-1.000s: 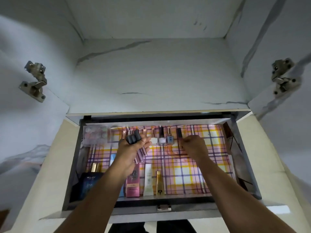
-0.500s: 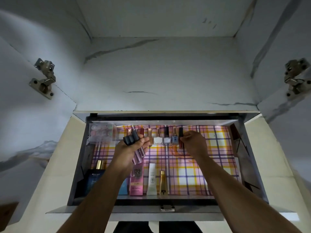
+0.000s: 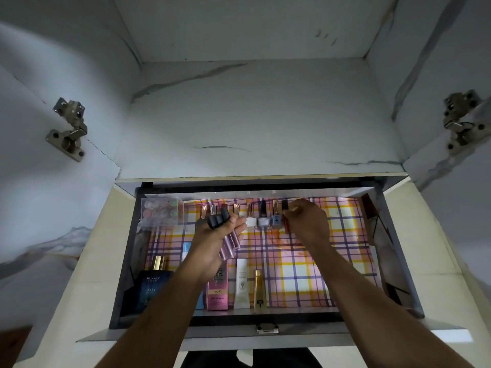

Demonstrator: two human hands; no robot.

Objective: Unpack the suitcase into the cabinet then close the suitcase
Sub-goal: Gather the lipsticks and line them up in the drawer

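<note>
Left hand (image 3: 218,236) fingers curled round lip-gloss tubes (image 3: 230,241) (dark caps) — right hand (image 3: 305,221) pinching red bottle (image 3: 286,217)

Home bedroom or dressing area: marble-look cabinet (image 3: 252,115) with door hinges (image 3: 70,128) at both frame edges, pulled-out drawer (image 3: 398,261) lower centre, plaid liner (image 3: 318,261), cosmetics (image 3: 218,290), nail polish bottles (image 3: 263,216).
</note>
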